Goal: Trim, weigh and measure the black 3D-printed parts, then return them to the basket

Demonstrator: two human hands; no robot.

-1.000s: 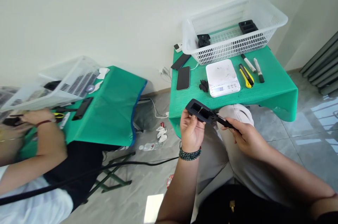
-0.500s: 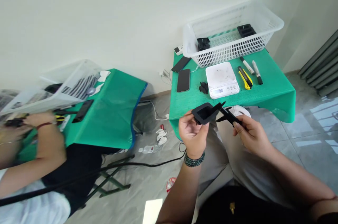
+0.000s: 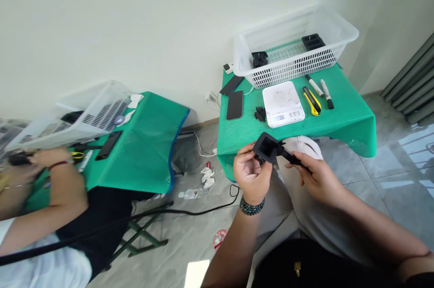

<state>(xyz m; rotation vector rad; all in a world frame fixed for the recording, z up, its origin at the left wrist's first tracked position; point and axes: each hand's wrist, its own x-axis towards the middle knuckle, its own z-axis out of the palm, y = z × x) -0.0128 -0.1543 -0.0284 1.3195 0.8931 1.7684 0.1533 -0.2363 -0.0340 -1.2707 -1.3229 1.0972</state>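
Above my lap, my left hand (image 3: 252,174) grips a black box-shaped part (image 3: 266,147) with a hollow, squarish opening facing up and toward me. My right hand (image 3: 317,175) is closed around a black caliper (image 3: 290,157), whose jaws meet the right side of the part. Whether the jaws clamp a wall or only touch it, I cannot tell. Just beyond my hands, a white digital scale (image 3: 283,103) lies on the green-covered table (image 3: 233,136). Small black scraps (image 3: 260,114) lie to the left of the scale.
A white plastic basket (image 3: 294,64) with black parts inside stands at the table's back. A yellow box cutter (image 3: 312,101) and two markers (image 3: 320,88) lie right of the scale, a phone (image 3: 235,105) to its left. A co-worker's arm (image 3: 50,197) is at the left table.
The black part has turned in my left hand, so its opening faces me more. The caliper jaws have moved from over its opening to its right side. The view has shifted slightly.
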